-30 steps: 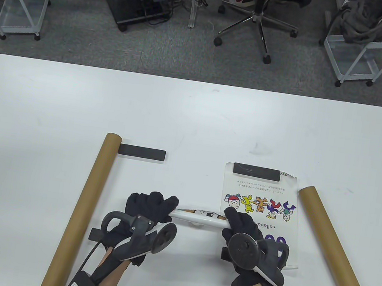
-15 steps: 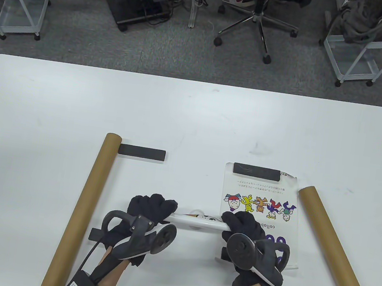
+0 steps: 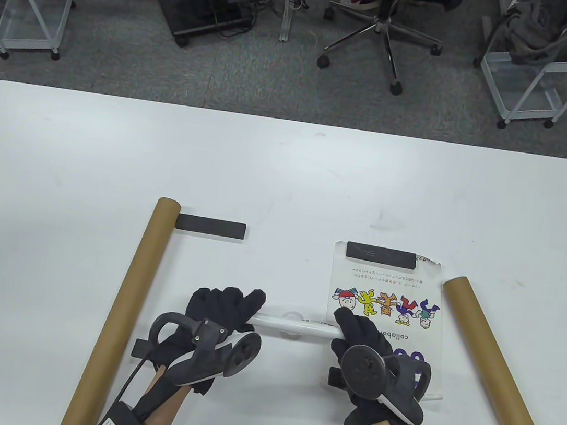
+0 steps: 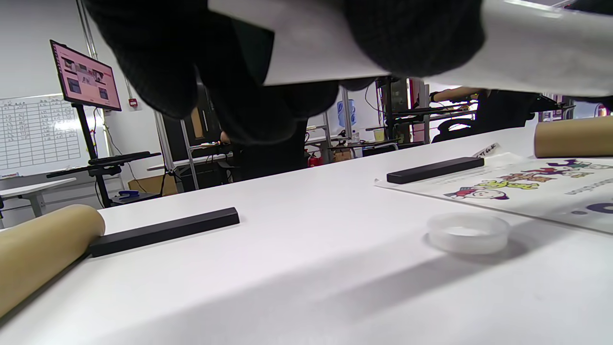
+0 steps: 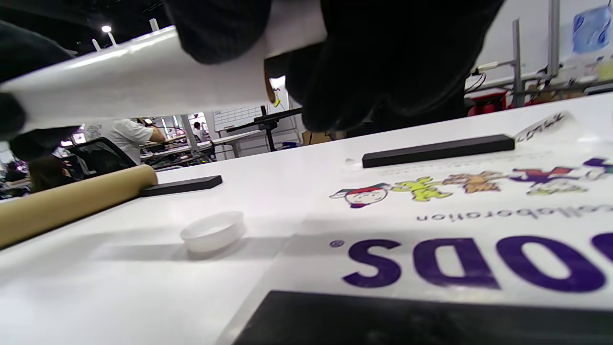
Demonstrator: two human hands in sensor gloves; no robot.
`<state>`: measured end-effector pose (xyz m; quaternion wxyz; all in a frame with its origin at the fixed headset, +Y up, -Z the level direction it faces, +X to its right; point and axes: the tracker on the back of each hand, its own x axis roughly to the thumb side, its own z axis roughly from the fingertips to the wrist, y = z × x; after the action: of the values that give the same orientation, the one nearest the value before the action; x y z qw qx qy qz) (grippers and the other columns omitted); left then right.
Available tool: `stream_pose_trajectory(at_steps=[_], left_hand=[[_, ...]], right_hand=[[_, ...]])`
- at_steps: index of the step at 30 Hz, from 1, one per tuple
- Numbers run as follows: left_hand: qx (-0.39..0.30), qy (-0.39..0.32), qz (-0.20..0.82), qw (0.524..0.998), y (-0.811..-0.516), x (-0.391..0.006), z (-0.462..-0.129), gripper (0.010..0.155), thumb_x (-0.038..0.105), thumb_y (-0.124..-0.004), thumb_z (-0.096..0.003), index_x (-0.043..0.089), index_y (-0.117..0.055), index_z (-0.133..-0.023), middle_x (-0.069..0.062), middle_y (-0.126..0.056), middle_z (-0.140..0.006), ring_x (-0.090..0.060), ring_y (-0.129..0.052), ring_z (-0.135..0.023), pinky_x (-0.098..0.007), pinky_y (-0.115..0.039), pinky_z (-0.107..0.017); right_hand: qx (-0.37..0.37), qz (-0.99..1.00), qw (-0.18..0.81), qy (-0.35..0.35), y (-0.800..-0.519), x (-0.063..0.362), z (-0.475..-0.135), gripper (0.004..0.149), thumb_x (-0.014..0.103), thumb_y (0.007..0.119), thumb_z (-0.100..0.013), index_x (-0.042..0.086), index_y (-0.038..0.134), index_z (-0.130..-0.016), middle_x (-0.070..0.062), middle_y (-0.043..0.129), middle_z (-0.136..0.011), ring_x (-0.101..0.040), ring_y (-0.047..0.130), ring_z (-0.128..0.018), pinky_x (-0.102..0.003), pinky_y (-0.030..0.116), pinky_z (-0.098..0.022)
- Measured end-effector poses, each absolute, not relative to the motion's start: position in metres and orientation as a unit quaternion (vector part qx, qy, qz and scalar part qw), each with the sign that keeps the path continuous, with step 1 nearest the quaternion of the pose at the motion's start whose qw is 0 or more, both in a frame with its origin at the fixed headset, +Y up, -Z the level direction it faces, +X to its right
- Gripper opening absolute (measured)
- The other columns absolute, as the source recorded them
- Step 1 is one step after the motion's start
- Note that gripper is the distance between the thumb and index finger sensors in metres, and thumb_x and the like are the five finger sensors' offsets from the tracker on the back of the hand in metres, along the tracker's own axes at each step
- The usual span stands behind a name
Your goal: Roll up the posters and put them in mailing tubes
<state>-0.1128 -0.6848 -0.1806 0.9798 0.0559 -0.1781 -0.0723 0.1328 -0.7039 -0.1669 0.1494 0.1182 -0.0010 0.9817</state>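
Observation:
A rolled white poster [image 3: 294, 325] is held a little above the table between both hands. My left hand [image 3: 223, 307] grips its left end, also seen in the left wrist view [image 4: 306, 52]. My right hand [image 3: 358, 334] grips its right end, also seen in the right wrist view [image 5: 143, 76]. A second poster [image 3: 387, 301] with cartoon figures lies flat at the right. One brown mailing tube [image 3: 125, 306] lies left of my hands, another tube [image 3: 498, 369] lies at the right.
A black bar [image 3: 381, 253] weighs down the flat poster's far edge; another bar [image 3: 211, 226] lies by the left tube's far end. A third bar [image 5: 383, 318] sits on the poster's near edge. A clear plastic cap [image 4: 468, 232] lies under the roll.
The roll has turned in my hands: the printed cartoon faces seen on it earlier have rotated out of sight and its surface now shows plain white. Both hands stay in place.

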Motion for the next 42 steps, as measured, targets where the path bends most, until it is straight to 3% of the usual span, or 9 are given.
stream_pose_trajectory(at_steps=[4,7,10,15,24,32,42], left_hand=[[0.048,-0.188,-0.050,0.980,-0.685,-0.114,-0.181,0.063,0.049,-0.066,-0.0469,0.038,-0.055,-0.108,0.006,-0.082,-0.096,-0.019,-0.095,-0.077,-0.051,-0.076,-0.076],[0.074,-0.185,-0.059,0.978,-0.681,-0.112,-0.179,0.079,0.051,-0.075,-0.0440,0.034,-0.037,-0.111,0.007,-0.081,-0.094,-0.016,-0.095,-0.072,-0.050,-0.077,-0.075],[0.089,-0.191,-0.091,0.973,-0.680,-0.109,-0.177,0.071,0.049,-0.078,-0.0438,0.037,-0.044,-0.105,0.011,-0.083,-0.091,-0.012,-0.097,-0.069,-0.048,-0.079,-0.075],[0.070,-0.195,-0.040,0.977,-0.681,-0.110,-0.177,0.060,0.048,-0.079,-0.0441,0.033,-0.062,-0.099,0.007,-0.085,-0.094,-0.015,-0.099,-0.076,-0.049,-0.079,-0.074],[0.062,-0.193,-0.042,0.978,-0.685,-0.110,-0.179,0.068,0.046,-0.079,-0.0449,0.034,-0.053,-0.107,0.005,-0.082,-0.098,-0.018,-0.097,-0.079,-0.050,-0.079,-0.074],[0.064,-0.200,-0.054,0.976,-0.685,-0.105,-0.176,0.063,0.047,-0.079,-0.0449,0.037,-0.059,-0.103,0.006,-0.082,-0.097,-0.017,-0.096,-0.077,-0.051,-0.078,-0.075],[0.069,-0.199,-0.059,0.976,-0.684,-0.104,-0.175,0.069,0.046,-0.080,-0.0444,0.036,-0.053,-0.107,0.004,-0.080,-0.100,-0.018,-0.095,-0.079,-0.051,-0.078,-0.075]], right_hand=[[0.108,0.985,0.136,-0.008,-0.703,0.131,-0.167,0.065,0.036,0.074,-0.049,0.011,0.055,-0.106,-0.018,0.070,-0.097,-0.035,0.086,-0.071,-0.064,0.070,-0.065],[0.104,0.991,0.083,-0.027,-0.701,0.128,-0.165,0.059,0.036,0.074,-0.049,0.016,0.058,-0.102,-0.012,0.074,-0.092,-0.030,0.087,-0.065,-0.062,0.071,-0.064],[0.104,0.991,0.083,-0.034,-0.700,0.129,-0.165,0.052,0.036,0.072,-0.049,0.020,0.064,-0.098,-0.010,0.077,-0.089,-0.029,0.089,-0.063,-0.061,0.072,-0.063],[0.101,0.987,0.124,-0.023,-0.702,0.132,-0.166,0.060,0.030,0.073,-0.050,0.011,0.058,-0.105,-0.019,0.068,-0.101,-0.036,0.086,-0.078,-0.063,0.069,-0.066],[0.120,0.983,0.136,-0.009,-0.704,0.128,-0.166,0.060,0.023,0.071,-0.052,0.007,0.053,-0.107,-0.024,0.062,-0.104,-0.039,0.084,-0.081,-0.064,0.069,-0.066],[0.122,0.981,0.154,-0.003,-0.705,0.129,-0.166,0.061,0.027,0.075,-0.050,0.010,0.056,-0.106,-0.024,0.064,-0.105,-0.039,0.085,-0.081,-0.063,0.070,-0.065],[0.129,0.979,0.161,-0.003,-0.704,0.127,-0.165,0.063,0.026,0.076,-0.050,0.007,0.055,-0.106,-0.025,0.062,-0.106,-0.041,0.083,-0.082,-0.065,0.069,-0.065]])
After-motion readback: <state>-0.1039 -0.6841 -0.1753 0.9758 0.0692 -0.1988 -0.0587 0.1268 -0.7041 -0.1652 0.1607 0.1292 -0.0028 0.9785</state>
